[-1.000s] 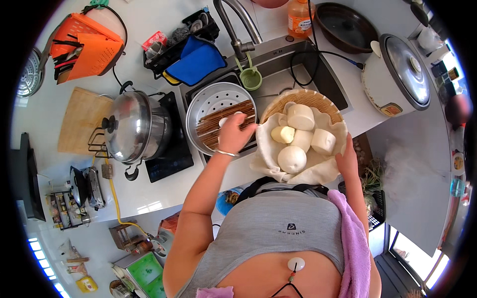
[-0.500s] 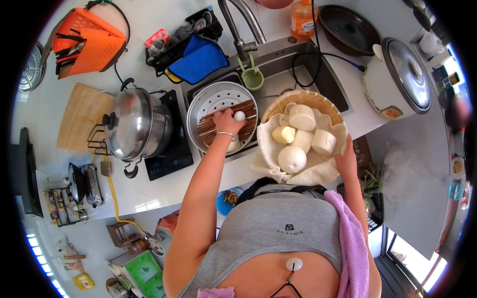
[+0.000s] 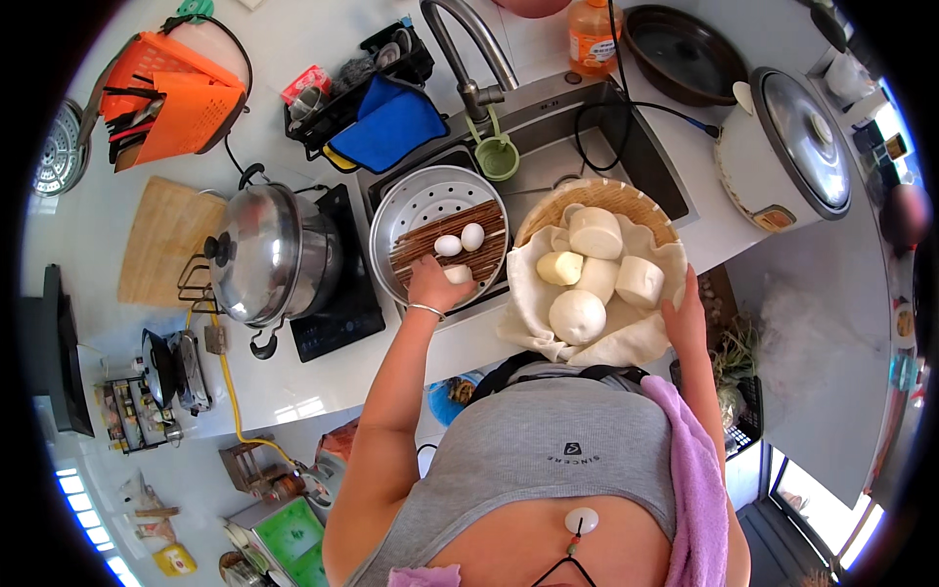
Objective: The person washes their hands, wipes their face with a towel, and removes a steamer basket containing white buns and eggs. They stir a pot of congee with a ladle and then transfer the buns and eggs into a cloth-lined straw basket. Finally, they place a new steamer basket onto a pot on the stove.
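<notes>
A metal steamer pan [image 3: 384, 223] with a perforated bottom stands over the left part of the sink. A rack of brown sticks [image 3: 421, 238] lies inside it. Two white eggs [image 3: 460, 241] rest side by side on the sticks. Just below them, my left hand [image 3: 432, 286] has its fingers closed around a white steamed bun [image 3: 458, 275] in the pan. My right hand [image 3: 685, 313] grips the right side of a woven bamboo basket [image 3: 667, 230] lined with cream cloth [image 3: 523, 303]. Several pale buns [image 3: 577, 317] and a yellowish piece [image 3: 559, 268] sit in the cloth.
A lidded steel pot [image 3: 269, 256] stands on a black induction cooker [image 3: 337, 328] at the left. Behind the pan are the faucet [image 3: 469, 49], a green strainer [image 3: 496, 157] and a blue cloth [image 3: 386, 127]. A white rice cooker [image 3: 753, 176] stands at the right.
My left hand has drawn back toward me from the eggs to the steamed bun. Both eggs now show uncovered. My right hand still holds the basket.
</notes>
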A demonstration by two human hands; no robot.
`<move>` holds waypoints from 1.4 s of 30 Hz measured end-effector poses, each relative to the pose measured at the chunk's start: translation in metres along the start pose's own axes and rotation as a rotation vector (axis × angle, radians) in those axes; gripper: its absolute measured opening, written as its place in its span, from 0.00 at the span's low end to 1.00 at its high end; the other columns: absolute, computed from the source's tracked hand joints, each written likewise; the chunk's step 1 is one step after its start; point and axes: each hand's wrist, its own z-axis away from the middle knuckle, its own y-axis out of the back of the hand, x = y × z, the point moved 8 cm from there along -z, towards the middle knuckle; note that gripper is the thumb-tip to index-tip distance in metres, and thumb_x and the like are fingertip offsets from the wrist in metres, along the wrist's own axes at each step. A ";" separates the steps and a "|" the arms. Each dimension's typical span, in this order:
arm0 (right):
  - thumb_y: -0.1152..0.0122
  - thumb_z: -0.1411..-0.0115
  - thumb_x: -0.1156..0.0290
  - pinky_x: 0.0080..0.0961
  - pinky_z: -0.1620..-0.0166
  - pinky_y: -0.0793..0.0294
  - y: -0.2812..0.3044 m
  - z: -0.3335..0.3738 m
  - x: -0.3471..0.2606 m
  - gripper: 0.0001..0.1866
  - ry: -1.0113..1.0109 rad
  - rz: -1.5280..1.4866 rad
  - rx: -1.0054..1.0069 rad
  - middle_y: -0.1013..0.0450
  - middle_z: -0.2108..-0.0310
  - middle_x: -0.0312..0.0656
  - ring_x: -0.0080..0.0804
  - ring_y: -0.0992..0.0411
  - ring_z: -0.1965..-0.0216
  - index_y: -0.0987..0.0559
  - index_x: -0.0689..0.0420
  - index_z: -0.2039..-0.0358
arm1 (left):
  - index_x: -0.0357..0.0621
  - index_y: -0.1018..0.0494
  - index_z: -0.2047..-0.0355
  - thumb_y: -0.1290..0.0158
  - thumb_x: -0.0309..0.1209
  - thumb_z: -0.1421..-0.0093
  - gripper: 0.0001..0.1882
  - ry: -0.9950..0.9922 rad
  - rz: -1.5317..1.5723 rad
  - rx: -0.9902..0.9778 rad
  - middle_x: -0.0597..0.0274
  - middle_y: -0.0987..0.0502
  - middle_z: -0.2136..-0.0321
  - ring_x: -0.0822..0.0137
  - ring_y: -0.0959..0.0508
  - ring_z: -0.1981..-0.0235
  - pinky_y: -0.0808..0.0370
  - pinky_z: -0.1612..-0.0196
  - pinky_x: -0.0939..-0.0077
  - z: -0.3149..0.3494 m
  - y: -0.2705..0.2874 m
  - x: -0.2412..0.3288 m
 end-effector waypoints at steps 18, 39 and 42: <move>0.43 0.48 0.72 0.41 0.48 0.32 -0.004 -0.010 0.011 0.37 -0.008 0.030 -0.012 0.33 0.52 0.63 0.58 0.33 0.50 0.47 0.60 0.39 | 0.35 0.35 0.49 0.40 0.35 0.51 0.30 -0.268 1.032 -0.372 0.53 0.27 0.57 0.62 0.26 0.55 0.29 0.52 0.69 0.035 0.046 0.105; 0.40 0.48 0.70 0.38 0.41 0.39 -0.002 0.001 0.008 0.40 0.058 -0.030 0.037 0.40 0.44 0.61 0.54 0.40 0.42 0.48 0.62 0.37 | 0.40 0.26 0.68 0.36 0.34 0.64 0.21 0.227 0.824 0.010 0.56 0.22 0.71 0.62 0.23 0.68 0.27 0.62 0.71 -0.078 -0.043 -0.017; 0.40 0.48 0.70 0.38 0.41 0.39 0.000 0.003 0.012 0.40 0.044 -0.046 0.055 0.40 0.44 0.60 0.54 0.40 0.43 0.48 0.62 0.37 | 0.39 0.26 0.67 0.35 0.34 0.62 0.21 0.023 0.948 -0.065 0.58 0.23 0.69 0.66 0.24 0.67 0.28 0.62 0.73 -0.057 0.009 0.049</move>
